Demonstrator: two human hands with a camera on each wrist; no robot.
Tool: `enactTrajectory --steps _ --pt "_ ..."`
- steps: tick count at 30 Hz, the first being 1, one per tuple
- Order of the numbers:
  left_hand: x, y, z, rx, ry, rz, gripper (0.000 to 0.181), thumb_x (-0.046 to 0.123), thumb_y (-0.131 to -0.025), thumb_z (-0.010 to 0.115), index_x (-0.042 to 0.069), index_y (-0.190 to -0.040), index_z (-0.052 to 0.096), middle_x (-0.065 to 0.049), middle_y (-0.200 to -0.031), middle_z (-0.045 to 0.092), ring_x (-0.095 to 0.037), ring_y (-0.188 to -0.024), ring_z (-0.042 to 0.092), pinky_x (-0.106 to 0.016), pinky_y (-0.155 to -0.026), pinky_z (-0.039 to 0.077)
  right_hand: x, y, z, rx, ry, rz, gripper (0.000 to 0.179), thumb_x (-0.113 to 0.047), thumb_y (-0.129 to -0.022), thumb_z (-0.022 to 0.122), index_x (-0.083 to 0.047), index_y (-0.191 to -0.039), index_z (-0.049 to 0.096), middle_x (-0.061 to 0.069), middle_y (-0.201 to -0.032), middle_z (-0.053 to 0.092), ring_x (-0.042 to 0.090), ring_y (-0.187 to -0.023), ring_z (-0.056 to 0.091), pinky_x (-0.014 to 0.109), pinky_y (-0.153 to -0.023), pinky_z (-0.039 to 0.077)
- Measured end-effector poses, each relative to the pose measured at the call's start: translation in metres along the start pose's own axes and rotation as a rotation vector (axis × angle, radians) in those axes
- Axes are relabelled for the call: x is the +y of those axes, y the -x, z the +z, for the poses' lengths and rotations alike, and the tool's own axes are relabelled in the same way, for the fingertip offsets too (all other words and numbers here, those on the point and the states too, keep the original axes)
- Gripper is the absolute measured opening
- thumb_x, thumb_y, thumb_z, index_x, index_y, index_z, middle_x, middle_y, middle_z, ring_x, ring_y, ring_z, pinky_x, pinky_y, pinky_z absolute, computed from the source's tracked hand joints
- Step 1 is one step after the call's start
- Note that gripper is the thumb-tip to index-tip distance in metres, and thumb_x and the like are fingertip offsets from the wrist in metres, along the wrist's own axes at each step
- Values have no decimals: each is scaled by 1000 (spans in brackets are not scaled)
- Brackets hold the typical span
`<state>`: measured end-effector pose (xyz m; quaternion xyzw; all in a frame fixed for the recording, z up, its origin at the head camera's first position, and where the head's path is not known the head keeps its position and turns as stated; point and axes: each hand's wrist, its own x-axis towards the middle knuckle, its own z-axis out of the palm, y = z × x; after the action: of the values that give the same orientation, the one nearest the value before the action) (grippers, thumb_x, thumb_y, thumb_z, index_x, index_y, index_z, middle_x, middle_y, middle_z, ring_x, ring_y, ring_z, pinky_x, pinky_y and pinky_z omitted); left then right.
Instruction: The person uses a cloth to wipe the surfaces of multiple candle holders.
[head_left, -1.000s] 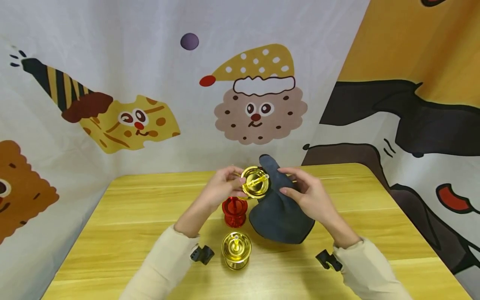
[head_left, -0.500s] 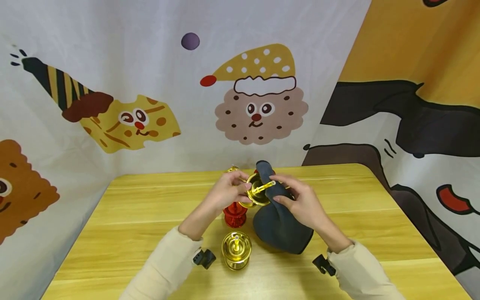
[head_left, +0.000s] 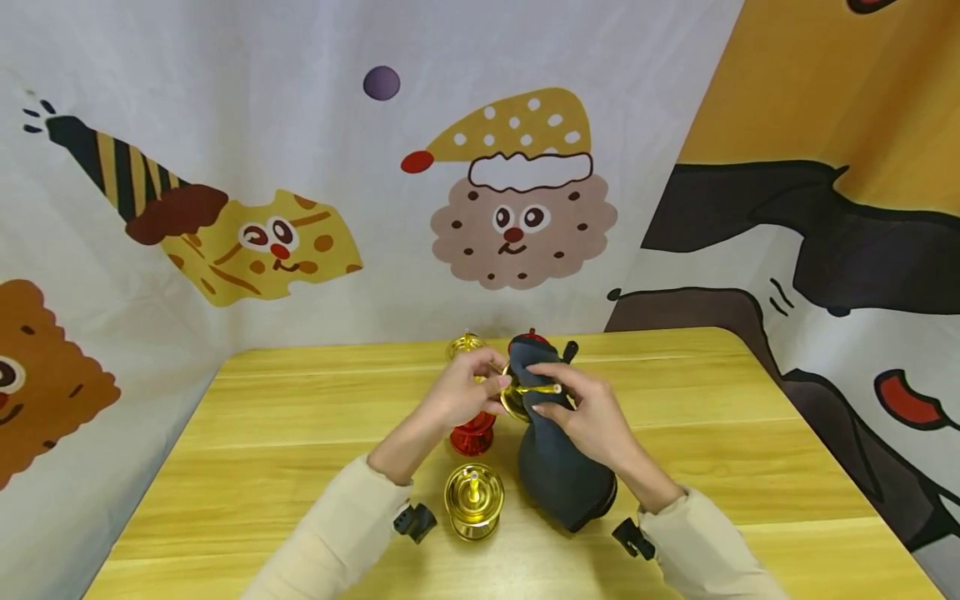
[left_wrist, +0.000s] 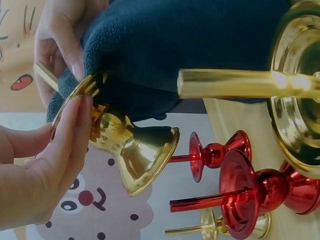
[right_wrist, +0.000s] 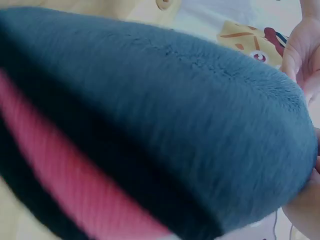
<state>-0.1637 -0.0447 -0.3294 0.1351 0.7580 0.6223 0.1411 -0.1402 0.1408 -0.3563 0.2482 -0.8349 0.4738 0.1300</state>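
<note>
My left hand (head_left: 468, 396) pinches the dish rim of a shiny gold candle holder (left_wrist: 145, 155), raised over the table and tipped sideways with its stem toward the right. A thick dark grey-blue cloth (head_left: 566, 479) hangs from my right hand (head_left: 588, 408), whose thumb and fingers hold its upper part against the dish. In the left wrist view the cloth overlaps the dish edge. Pink lining (right_wrist: 65, 165) shows at the cloth's lower edge in the right wrist view, where the cloth hides most of my right hand.
Another gold candle holder (head_left: 474, 504) stands upright near the front, with a red one (head_left: 472, 437) behind it. Farther back are a gold holder (head_left: 467, 343) and a red one (head_left: 531, 340). A printed curtain (head_left: 315, 100) hangs behind the wooden table (head_left: 300, 400).
The held candle holder has tipped over sideways, its stem swinging right. My right hand and the cloth have shifted left, and the cloth looks narrower. The standing holders have stayed put.
</note>
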Motion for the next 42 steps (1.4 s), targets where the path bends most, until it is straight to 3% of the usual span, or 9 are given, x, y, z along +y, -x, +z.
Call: enactTrajectory --steps 6,14,20,28,33,37,42 --pt "-6 -1 2 -8 24 -9 12 -5 -89 54 -9 -99 56 -16 -84 53 -26 -65 62 -29 -57 56 5 0 3 1 -49 31 36 13 -69 71 -2 -102 66 10 -103 64 21 -88 62 29 -70 54" --pt "-9 -1 2 -30 88 -97 24 -4 -87 56 -9 -111 55 -17 -90 52 -22 -66 62 -36 -68 55 12 1 -3 -35 -101 117 35 10 -73 69 -2 -106 64 13 -102 63 21 -74 58 23 -55 49" --pt "-12 -2 4 -11 113 -128 30 -9 -85 57 -11 -114 55 -20 -91 53 -21 -69 62 -35 -69 55 12 2 -8 -36 -105 157 37 8 -74 69 -3 -109 64 8 -83 58 15 -67 50 22 -51 42" --pt "-15 -2 3 7 134 -144 29 -12 -84 55 -13 -113 55 -15 -83 53 -15 -63 58 -31 -66 56 9 3 -20 -46 -136 138 36 7 -76 68 -1 -111 62 9 -81 58 15 -67 54 23 -53 45" --pt "-17 -2 -1 -15 161 -160 31 -9 -86 55 -15 -117 51 -15 -87 53 -14 -65 58 -35 -74 54 6 3 -30 -33 -158 119 36 7 -76 69 -1 -110 63 9 -81 59 15 -68 55 24 -54 46" --pt "-15 -1 -6 -31 166 -136 31 -6 -89 51 -16 -119 48 -18 -93 53 -15 -68 59 -34 -75 54 5 2 -34 -13 -142 110 37 7 -76 68 -1 -111 62 9 -81 60 15 -67 55 23 -54 46" --pt "-10 1 -7 -79 189 -119 31 -4 -93 46 -13 -122 47 -22 -100 52 -19 -72 60 -39 -76 54 6 1 -26 -100 -57 89 40 6 -78 68 -3 -117 61 12 -104 62 21 -88 59 31 -72 52"
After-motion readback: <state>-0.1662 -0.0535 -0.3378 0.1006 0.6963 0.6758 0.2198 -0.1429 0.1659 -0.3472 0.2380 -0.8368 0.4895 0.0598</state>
